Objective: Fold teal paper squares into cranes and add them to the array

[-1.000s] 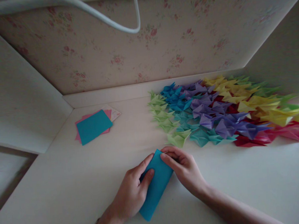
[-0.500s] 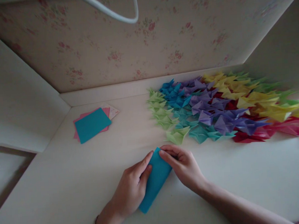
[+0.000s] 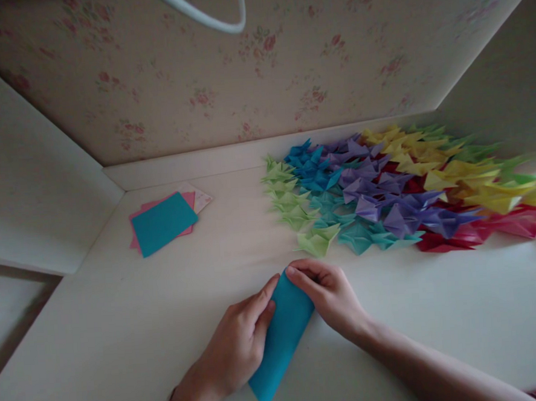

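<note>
A blue sheet of origami paper (image 3: 287,329), folded over into a long rectangle, slants between my two hands above the white desk. My left hand (image 3: 240,338) grips its left edge, with thumb and forefinger near the upper part. The top corner is pinched between the thumb and fingers of my right hand (image 3: 328,290). Some of my right fingers are hidden behind the paper. Beyond my hands, on the right, lie rows of folded paper cranes (image 3: 362,188) in green, blue, teal, purple, yellow, red and pink.
A small stack of blue and pink paper sheets (image 3: 164,222) lies at the back left of the desk (image 3: 121,330). Behind it rises a flowered wall (image 3: 225,94), with a white cable (image 3: 211,19) hanging at the top. White panels flank the left side.
The folded blue paper shows wider now, and its lower end reaches further towards me. Both hands keep their hold, my left having shifted slightly. The view has moved a little.
</note>
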The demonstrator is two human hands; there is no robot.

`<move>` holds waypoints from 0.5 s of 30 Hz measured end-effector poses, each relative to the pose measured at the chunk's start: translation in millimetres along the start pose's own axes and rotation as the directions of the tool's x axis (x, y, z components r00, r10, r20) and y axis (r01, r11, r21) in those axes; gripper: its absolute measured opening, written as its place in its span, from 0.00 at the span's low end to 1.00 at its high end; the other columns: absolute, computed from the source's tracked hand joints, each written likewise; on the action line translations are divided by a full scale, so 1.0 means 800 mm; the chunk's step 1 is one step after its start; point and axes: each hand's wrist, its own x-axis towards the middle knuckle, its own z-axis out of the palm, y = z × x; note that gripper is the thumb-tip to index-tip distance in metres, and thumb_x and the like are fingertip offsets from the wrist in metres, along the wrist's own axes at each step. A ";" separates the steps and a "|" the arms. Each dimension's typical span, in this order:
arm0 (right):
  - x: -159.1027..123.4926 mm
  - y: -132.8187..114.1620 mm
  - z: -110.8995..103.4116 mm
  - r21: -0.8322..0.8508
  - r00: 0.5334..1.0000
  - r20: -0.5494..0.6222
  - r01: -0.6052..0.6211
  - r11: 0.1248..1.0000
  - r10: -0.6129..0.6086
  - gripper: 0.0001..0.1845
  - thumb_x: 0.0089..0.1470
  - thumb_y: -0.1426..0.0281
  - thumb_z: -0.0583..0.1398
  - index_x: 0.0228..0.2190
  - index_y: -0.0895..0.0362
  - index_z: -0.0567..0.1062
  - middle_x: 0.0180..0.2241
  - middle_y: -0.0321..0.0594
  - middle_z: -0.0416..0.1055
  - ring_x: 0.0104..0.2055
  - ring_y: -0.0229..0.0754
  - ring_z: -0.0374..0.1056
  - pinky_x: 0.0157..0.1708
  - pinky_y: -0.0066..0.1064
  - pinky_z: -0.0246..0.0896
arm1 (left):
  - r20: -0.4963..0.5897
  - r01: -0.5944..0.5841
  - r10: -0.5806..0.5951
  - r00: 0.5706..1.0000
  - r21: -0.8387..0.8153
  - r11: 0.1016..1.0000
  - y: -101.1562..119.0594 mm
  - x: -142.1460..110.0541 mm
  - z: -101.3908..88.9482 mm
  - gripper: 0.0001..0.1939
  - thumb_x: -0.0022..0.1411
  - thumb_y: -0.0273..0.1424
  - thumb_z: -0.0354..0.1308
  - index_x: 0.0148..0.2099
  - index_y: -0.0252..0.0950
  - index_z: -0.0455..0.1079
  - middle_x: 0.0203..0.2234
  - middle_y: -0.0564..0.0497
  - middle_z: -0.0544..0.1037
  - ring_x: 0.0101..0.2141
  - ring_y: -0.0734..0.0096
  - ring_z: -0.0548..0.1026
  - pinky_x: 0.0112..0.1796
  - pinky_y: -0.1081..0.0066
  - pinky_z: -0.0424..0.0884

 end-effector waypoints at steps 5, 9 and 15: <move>0.002 -0.001 -0.001 0.040 1.000 -0.005 -0.016 0.999 0.016 0.15 0.55 0.58 0.62 0.26 0.57 0.78 0.25 0.36 0.70 0.28 0.39 0.63 0.26 0.28 0.57 | -0.025 0.025 -0.026 0.999 -0.026 0.999 0.002 0.000 0.000 0.23 0.73 0.33 0.46 0.68 0.42 0.58 0.61 0.50 0.70 0.58 0.63 0.71 0.58 0.65 0.67; 0.003 -0.002 -0.001 0.140 0.998 0.030 -0.056 0.989 0.053 0.14 0.52 0.59 0.65 0.31 0.57 0.79 0.29 0.37 0.73 0.31 0.39 0.64 0.30 0.28 0.58 | -0.081 0.040 -0.043 0.996 -0.043 0.998 0.003 0.000 -0.002 0.22 0.73 0.34 0.46 0.67 0.41 0.60 0.61 0.50 0.69 0.59 0.62 0.69 0.59 0.64 0.66; 0.003 -0.003 -0.001 0.253 0.993 0.003 -0.116 0.961 0.119 0.16 0.49 0.57 0.68 0.31 0.58 0.78 0.25 0.35 0.71 0.27 0.37 0.63 0.27 0.28 0.58 | -0.180 0.096 -0.103 0.978 -0.046 0.994 0.002 -0.001 -0.005 0.22 0.73 0.35 0.46 0.66 0.41 0.62 0.60 0.51 0.71 0.58 0.61 0.70 0.57 0.63 0.68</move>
